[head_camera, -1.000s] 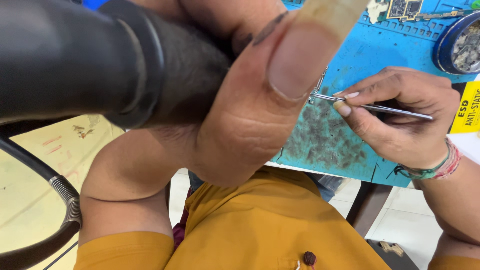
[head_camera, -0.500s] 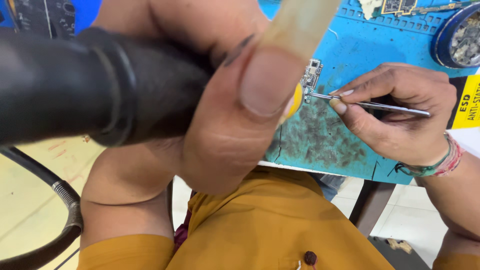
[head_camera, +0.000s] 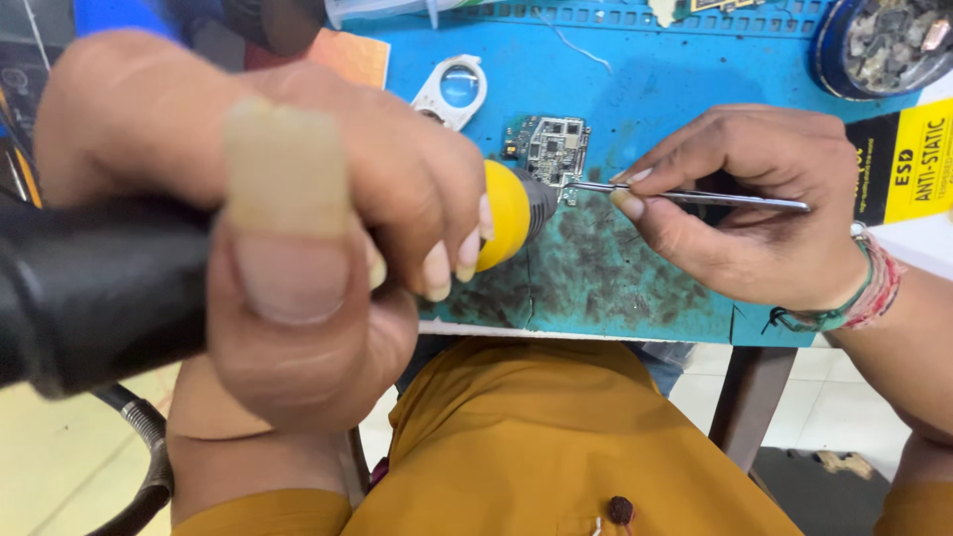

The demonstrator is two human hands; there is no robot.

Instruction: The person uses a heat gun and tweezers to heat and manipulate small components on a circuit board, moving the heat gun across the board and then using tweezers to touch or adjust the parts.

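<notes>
Now the left hand point(head_camera: 288, 228) has drawn back from the lens, and what it holds shows plainly: a black hot-air wand point(head_camera: 89, 288) with a yellow collar point(head_camera: 506, 213) and a dark nozzle point(head_camera: 541, 203). A second ago this hand and the black handle filled most of the view and hid the bench; half a second ago the yellow collar was only just peeping out past the thumb. The fist is wrapped tight round the handle, thumb laid along the top, and the nozzle points at the lower left edge of the circuit board point(head_camera: 549, 149).

The board itself has come into sight. It lies flat on the blue mat point(head_camera: 675, 89), above the scorched dark patch point(head_camera: 606, 268), with a white loupe point(head_camera: 452, 89) near it to the upper left. The right hand point(head_camera: 745, 208) keeps its pinch on the tweezers point(head_camera: 695, 197), thumb and forefinger closed on the shaft, and the tips touch the board's lower right corner, much as they lay before. A blue tray of scrap point(head_camera: 884, 45) sits at the far right corner.

So nozzle and tweezers now meet at the same corner of the board; judging by that, heating with a part held ready to lift seems to be the step in hand.
</notes>
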